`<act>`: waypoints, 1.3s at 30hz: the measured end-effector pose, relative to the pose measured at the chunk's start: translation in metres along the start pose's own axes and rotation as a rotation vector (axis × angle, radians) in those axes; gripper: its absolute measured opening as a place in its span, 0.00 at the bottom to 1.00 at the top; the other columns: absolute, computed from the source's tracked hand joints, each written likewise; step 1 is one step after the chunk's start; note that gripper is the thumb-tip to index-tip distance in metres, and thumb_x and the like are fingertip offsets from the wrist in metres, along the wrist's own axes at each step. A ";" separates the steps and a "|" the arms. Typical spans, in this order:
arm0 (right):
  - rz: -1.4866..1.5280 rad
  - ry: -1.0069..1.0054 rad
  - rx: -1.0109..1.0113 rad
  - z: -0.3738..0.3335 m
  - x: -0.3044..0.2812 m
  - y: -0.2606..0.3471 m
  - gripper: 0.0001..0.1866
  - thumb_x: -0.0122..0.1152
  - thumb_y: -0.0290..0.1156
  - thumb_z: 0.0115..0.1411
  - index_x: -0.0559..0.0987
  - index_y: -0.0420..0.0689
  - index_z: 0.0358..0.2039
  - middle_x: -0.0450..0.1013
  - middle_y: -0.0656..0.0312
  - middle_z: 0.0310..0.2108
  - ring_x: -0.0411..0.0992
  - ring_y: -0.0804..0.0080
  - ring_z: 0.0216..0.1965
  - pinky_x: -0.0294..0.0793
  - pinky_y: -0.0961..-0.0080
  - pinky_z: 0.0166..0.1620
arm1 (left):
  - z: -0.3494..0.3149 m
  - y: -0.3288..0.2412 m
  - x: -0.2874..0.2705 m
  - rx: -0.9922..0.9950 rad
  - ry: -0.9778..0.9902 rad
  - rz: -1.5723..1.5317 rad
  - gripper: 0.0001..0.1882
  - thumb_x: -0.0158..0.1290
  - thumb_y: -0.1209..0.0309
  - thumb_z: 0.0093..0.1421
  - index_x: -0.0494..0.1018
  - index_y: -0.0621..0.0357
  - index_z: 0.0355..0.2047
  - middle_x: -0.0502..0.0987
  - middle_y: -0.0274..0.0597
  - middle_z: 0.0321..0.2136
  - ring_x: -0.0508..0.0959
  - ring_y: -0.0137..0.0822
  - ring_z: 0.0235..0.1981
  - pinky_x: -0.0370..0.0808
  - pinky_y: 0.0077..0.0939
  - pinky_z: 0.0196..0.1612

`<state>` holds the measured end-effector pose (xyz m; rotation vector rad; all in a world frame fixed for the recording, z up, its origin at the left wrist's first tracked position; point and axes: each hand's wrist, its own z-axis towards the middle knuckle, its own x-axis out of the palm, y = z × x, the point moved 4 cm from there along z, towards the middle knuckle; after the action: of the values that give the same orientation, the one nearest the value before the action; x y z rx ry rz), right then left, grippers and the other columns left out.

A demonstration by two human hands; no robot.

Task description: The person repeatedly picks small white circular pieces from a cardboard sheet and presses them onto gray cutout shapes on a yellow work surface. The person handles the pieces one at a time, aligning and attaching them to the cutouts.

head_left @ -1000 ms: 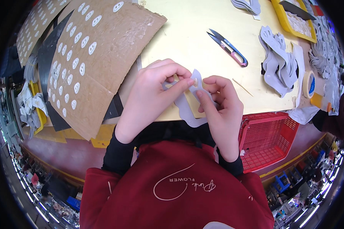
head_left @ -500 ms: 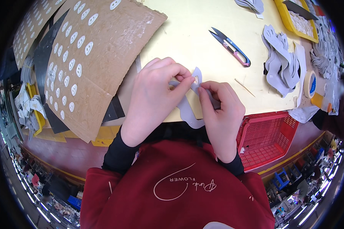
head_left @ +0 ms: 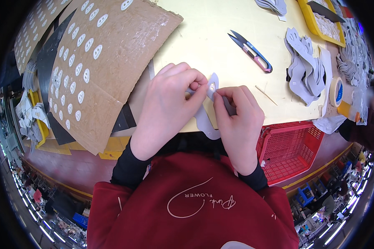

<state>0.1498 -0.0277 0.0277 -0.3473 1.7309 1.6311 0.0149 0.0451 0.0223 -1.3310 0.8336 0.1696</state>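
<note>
Between my two hands is a thin grey cut piece (head_left: 205, 123) with wavy edges, one end pointing up and the rest hanging down toward the table's front edge. My left hand (head_left: 169, 103) pinches it from the left, thumb and forefinger closed near its upper end. My right hand (head_left: 242, 120) grips its right side, fingertips pressed together. A small pale oval patch (head_left: 212, 86) with holes lies on the grey piece between my fingertips. My fingers hide part of the piece.
Thread snips (head_left: 251, 50) and a thin wooden stick (head_left: 266, 94) lie to the right on the yellowish table. Beyond are stacked grey pieces (head_left: 305, 68), a tape roll (head_left: 336, 91) and a yellow tray (head_left: 341, 38). Cardboard with white oval patches (head_left: 116, 54) covers the left. A red basket (head_left: 289, 166) stands below.
My right fingertips have shifted slightly left and down along the grey piece, and more of the pale oval patch shows. My left hand has barely moved.
</note>
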 end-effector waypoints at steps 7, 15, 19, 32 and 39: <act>-0.020 0.020 -0.003 0.002 0.000 0.001 0.06 0.66 0.22 0.56 0.76 0.42 0.28 0.71 0.59 0.26 0.73 0.62 0.20 0.71 0.68 0.24 | -0.001 -0.003 -0.001 -0.022 0.044 0.021 0.03 0.60 0.76 0.52 0.76 0.60 0.26 0.73 0.39 0.22 0.75 0.41 0.31 0.72 0.35 0.33; -0.029 0.013 -0.016 0.002 -0.001 0.000 0.06 0.67 0.23 0.56 0.76 0.42 0.28 0.71 0.60 0.26 0.73 0.62 0.20 0.71 0.68 0.24 | -0.001 -0.001 0.005 -0.038 -0.026 0.070 0.05 0.61 0.75 0.50 0.75 0.61 0.26 0.71 0.38 0.21 0.73 0.36 0.27 0.69 0.31 0.30; -0.081 0.019 -0.030 0.001 -0.003 -0.001 0.05 0.67 0.25 0.57 0.78 0.44 0.30 0.71 0.61 0.26 0.73 0.63 0.20 0.70 0.69 0.24 | 0.000 -0.004 0.005 -0.071 -0.035 0.120 0.05 0.60 0.74 0.50 0.75 0.61 0.25 0.71 0.39 0.21 0.73 0.36 0.26 0.69 0.30 0.30; -0.239 0.019 -0.146 -0.002 -0.004 0.000 0.09 0.67 0.29 0.57 0.84 0.49 0.40 0.68 0.65 0.25 0.72 0.70 0.21 0.69 0.71 0.23 | 0.006 0.000 0.001 -0.140 0.077 0.015 0.06 0.60 0.71 0.52 0.77 0.61 0.26 0.74 0.40 0.21 0.74 0.38 0.27 0.72 0.33 0.31; -0.421 0.038 -0.227 -0.001 -0.006 0.005 0.09 0.68 0.29 0.58 0.86 0.51 0.41 0.69 0.67 0.25 0.70 0.71 0.21 0.68 0.72 0.24 | 0.008 0.001 -0.003 -0.220 0.099 -0.075 0.07 0.58 0.71 0.53 0.79 0.63 0.29 0.77 0.42 0.23 0.78 0.39 0.26 0.75 0.31 0.32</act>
<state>0.1504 -0.0299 0.0348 -0.7977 1.3813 1.5117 0.0161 0.0539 0.0230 -1.5859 0.8655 0.1403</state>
